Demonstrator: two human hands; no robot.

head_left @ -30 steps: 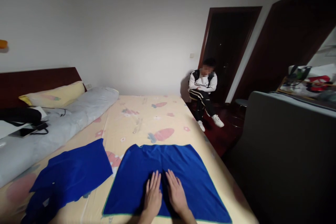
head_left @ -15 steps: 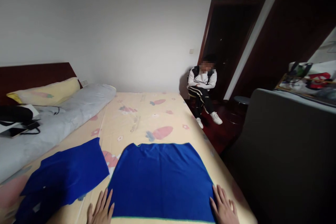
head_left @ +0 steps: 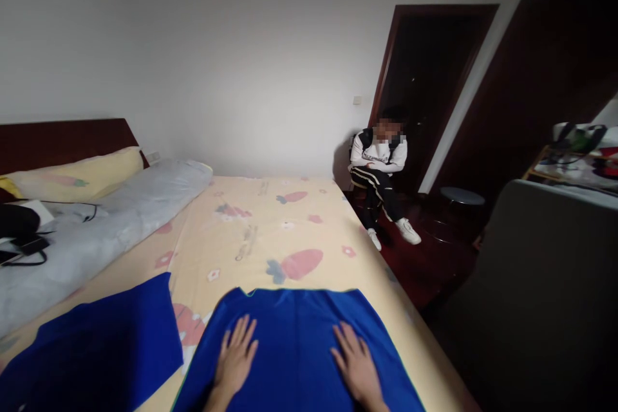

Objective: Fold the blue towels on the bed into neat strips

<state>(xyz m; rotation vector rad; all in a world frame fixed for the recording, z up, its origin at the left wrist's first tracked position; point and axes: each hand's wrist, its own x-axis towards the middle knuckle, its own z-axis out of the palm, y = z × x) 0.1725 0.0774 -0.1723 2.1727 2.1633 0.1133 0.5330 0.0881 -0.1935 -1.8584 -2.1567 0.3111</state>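
Note:
A blue piece of cloth [head_left: 297, 347] with thin green edging is spread on the bed in front of me, its near edge out of the frame. On its left half my left hand [head_left: 236, 351] lies flat, fingers stretched out. My right hand [head_left: 356, 360] rests palm down on the right half, fingers also extended. Neither hand grasps anything. To the left lies a second blue cloth [head_left: 154, 328], partly in dark shadow and cut off by the frame's lower edge.
The bed sheet [head_left: 261, 206] has a carrot and flower print. A grey quilt [head_left: 120, 212], a yellow pillow [head_left: 82, 174] and dark devices with cables [head_left: 29, 244] are at left. Beyond the bed's right edge a person [head_left: 379, 167] sits near a stool [head_left: 461, 196]. A grey panel [head_left: 545, 283] stands right.
Both hands have moved from the cloth's side edges inward and farther forward onto its surface. The view has shifted slightly, so the cloth's near edge no longer shows.

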